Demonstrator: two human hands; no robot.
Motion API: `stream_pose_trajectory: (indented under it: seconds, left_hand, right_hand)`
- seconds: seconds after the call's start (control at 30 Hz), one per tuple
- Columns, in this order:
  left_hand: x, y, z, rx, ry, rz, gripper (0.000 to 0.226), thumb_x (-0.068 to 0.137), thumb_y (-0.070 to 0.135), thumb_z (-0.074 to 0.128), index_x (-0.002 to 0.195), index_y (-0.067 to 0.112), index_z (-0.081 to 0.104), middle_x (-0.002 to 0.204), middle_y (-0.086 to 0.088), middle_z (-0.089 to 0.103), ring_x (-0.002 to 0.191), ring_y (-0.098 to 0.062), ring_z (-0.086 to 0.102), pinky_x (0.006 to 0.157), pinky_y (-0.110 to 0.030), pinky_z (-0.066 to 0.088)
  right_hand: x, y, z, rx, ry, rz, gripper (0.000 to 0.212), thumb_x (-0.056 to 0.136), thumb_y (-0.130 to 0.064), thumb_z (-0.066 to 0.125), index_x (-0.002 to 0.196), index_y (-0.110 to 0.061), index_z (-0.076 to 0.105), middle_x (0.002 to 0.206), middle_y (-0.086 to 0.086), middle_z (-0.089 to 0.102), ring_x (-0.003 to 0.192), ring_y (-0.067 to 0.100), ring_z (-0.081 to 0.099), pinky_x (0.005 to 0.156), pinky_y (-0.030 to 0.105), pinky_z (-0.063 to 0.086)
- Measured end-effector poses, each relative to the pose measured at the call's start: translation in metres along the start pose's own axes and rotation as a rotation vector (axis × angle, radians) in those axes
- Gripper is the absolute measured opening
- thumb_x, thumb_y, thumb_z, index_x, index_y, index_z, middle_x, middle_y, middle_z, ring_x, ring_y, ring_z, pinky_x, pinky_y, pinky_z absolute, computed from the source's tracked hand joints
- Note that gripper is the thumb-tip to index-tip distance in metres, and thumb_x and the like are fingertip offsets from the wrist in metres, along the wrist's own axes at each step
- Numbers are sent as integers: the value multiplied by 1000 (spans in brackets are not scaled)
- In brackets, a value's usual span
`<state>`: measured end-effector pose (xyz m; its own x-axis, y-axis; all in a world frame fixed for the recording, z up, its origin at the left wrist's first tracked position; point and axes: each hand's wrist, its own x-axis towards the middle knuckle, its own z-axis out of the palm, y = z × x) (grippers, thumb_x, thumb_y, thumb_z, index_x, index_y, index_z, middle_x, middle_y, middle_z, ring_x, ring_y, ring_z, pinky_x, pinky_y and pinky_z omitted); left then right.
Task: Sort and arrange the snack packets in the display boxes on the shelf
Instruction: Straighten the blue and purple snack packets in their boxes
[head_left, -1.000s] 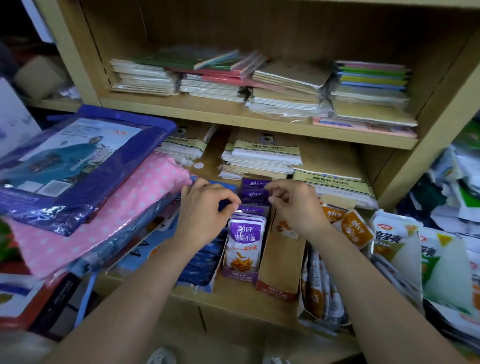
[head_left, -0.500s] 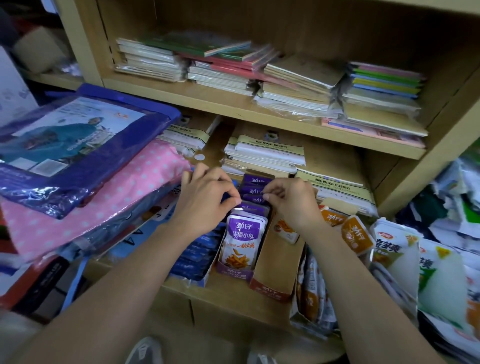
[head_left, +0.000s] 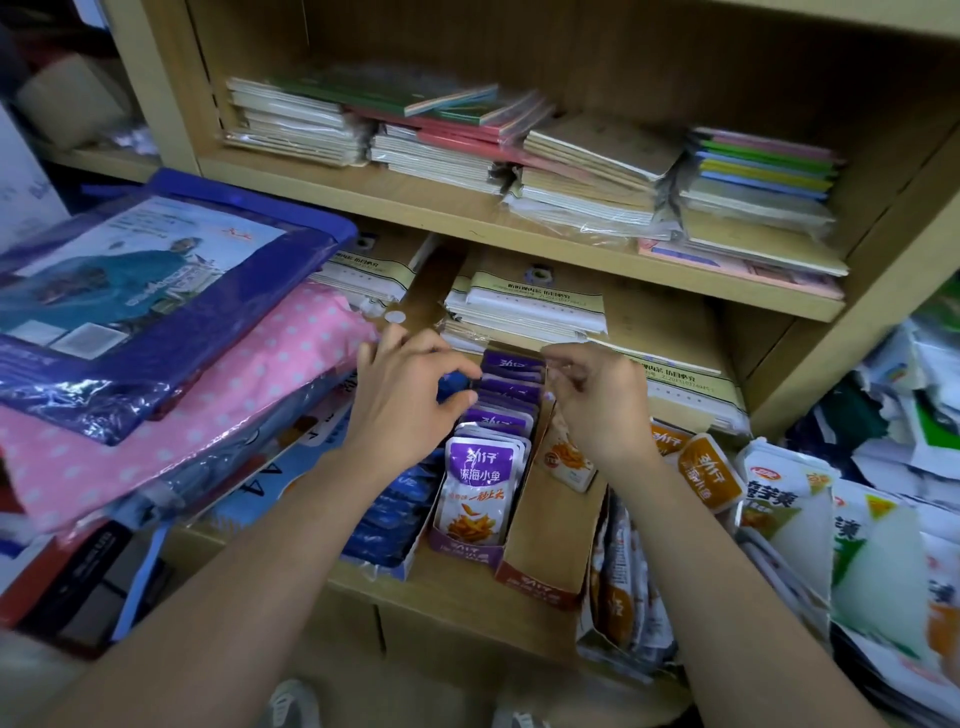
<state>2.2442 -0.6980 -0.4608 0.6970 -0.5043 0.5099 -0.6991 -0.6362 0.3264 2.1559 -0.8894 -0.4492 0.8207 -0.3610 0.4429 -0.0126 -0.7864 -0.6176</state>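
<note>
A purple display box (head_left: 462, 552) on the lower shelf holds a row of upright purple snack packets (head_left: 475, 488). My left hand (head_left: 410, 400) is at the row's left side, thumb and fingers curled round a blue packet (head_left: 453, 385). My right hand (head_left: 597, 402) is at the row's right rear, its fingertips pinching the edge of the rear purple packets. Left of the purple box, blue packets (head_left: 387, 512) fill another box. To its right, a brown display box (head_left: 545, 551) holds one orange packet (head_left: 566, 460).
Loose orange packets (head_left: 704, 470) and white-green packets (head_left: 784, 506) are heaped to the right. Bagged raincoats (head_left: 156, 312) are piled on the left. Paper pads (head_left: 524, 312) lie behind the boxes, and notebooks (head_left: 597, 161) fill the shelf above.
Both hands have stayed at the rear of the purple row, with only small finger movements. The camera has shifted slightly, so the shelf sits a little further right in view.
</note>
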Motion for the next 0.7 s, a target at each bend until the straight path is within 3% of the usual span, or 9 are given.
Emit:
stream_pose_trajectory:
  seconds: [0.03,0.1,0.17,0.23,0.33,0.43,0.47,0.6,0.7]
  left_hand:
    - [0,-1,0,-5,5,2,26,87,29,75,112,35,74,109,13,67,109,-24,46,80,-35,20]
    - [-1,-2,0,35,-35,36,37,93,25,61,129,32,66,129,13,65,119,-23,41,83,-35,19]
    - [-2,0,-1,128,-174,52,51,92,36,42,141,33,55,152,13,45,132,-22,28,93,-40,21]
    - [-4,4,-2,173,-316,19,61,89,44,28,148,37,44,164,14,20,140,-22,15,105,-47,19]
    - [-4,7,-2,130,-387,-26,65,88,47,21,151,42,36,166,18,6,141,-20,7,112,-49,17]
    - [-2,6,-2,88,-454,-68,68,85,49,21,152,47,28,165,20,0,141,-17,2,114,-48,13]
    - [-2,5,-2,83,-463,-75,68,85,49,22,153,48,27,165,20,0,141,-17,2,114,-48,13]
    - [-3,2,-4,118,-320,-65,66,84,49,26,148,44,43,162,19,20,138,-18,12,106,-41,16]
    - [-6,0,-4,126,-351,-53,74,79,59,16,149,47,38,163,18,20,138,-20,13,105,-42,17]
  right_hand:
    - [-3,0,-2,-5,17,-31,27,98,-5,59,121,-11,71,112,2,72,100,6,62,73,2,46]
    - [-11,0,-5,-24,-31,-73,31,99,-5,56,128,-12,66,119,3,69,106,8,60,80,14,54]
    - [-23,1,-2,-87,-181,-51,42,102,-16,55,143,-16,52,136,2,59,128,12,46,95,32,54]
    - [-33,-1,2,-184,-335,10,53,103,-31,51,153,-20,35,150,-2,45,134,16,28,108,40,41]
    - [-37,-11,4,-194,-408,32,53,104,-40,45,153,-27,27,149,-11,39,120,10,19,101,35,27]
    - [-33,-9,-3,-92,-364,102,56,104,-35,48,156,-30,26,114,-19,46,122,14,23,108,40,29]
    - [-32,-7,-6,-73,-343,117,57,103,-34,50,155,-30,28,113,-17,47,124,14,23,111,44,31]
    - [-27,-7,-8,-72,-331,138,61,100,-38,55,155,-26,30,153,-4,36,137,17,17,115,47,31]
    - [-24,-12,-6,-99,-387,135,62,101,-42,52,156,-29,26,160,-5,28,140,20,14,116,48,28]
